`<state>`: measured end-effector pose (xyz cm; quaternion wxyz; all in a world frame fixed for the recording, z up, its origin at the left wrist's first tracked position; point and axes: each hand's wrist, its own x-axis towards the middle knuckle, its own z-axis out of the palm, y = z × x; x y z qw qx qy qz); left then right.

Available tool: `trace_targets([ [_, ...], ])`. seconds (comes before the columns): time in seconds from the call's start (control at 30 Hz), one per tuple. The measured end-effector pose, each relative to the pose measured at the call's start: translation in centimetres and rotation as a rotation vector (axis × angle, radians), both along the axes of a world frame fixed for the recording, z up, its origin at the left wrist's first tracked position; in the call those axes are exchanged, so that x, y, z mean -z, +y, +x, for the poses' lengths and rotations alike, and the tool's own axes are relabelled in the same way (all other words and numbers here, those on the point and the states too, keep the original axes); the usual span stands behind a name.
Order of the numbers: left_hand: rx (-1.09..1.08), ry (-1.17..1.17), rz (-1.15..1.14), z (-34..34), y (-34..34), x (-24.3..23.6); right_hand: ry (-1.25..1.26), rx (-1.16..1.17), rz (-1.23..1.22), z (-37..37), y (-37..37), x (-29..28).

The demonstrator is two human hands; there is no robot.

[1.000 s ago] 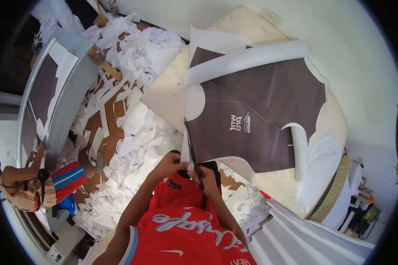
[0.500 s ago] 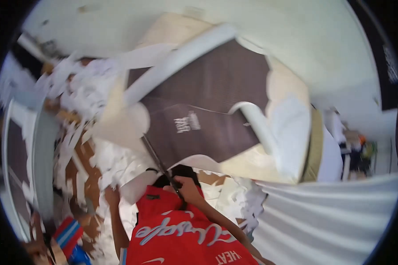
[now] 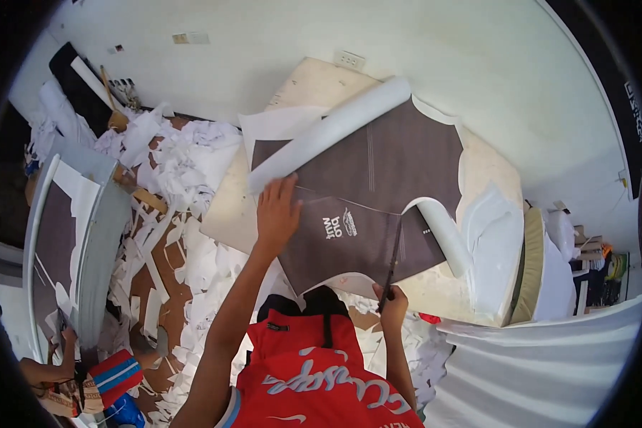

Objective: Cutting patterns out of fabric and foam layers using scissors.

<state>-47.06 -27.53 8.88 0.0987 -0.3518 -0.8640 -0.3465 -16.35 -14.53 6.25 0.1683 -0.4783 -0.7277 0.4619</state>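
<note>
A large dark brown printed sheet (image 3: 414, 157) with white borders and small white printing lies on a pale board (image 3: 499, 178). Its far part is curled into a long white roll (image 3: 335, 132). My left hand (image 3: 277, 214) is over the sheet's left side by the roll's near end, fingers stretched out and holding nothing. In my right hand (image 3: 393, 308), at the sheet's near edge, are long dark scissors (image 3: 394, 260). Their blades point away from me over the sheet, tips close to a smaller curled white strip (image 3: 442, 235).
White paper scraps (image 3: 185, 171) are heaped on the brown floor at left. A co-worker's hand (image 3: 68, 335) is at another table (image 3: 103, 228) with a similar dark sheet. White draped cloth (image 3: 535, 364) hangs at the near right. A wall socket (image 3: 350, 60) sits behind the board.
My left hand has come up from beside my body onto the sheet. My right hand has moved right, swinging the scissors from the sheet's left edge toward the curled strip. The view has shifted.
</note>
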Motion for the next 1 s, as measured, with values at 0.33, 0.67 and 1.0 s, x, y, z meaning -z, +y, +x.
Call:
trace_targets([
  [0.33,0.103,-0.401,-0.563,-19.6,13.3,3.6,-0.068,0.152,-0.002,5.1,0.8,2.2],
  [0.67,0.326,-1.823,0.336,-1.4,25.0,-3.6,-0.036,0.065,-0.078,7.4,1.9,1.5],
  [1.0,0.821,-2.208,0.596,28.3,31.6,-8.0,-0.191,0.063,-0.297,12.6,1.4,2.3],
])
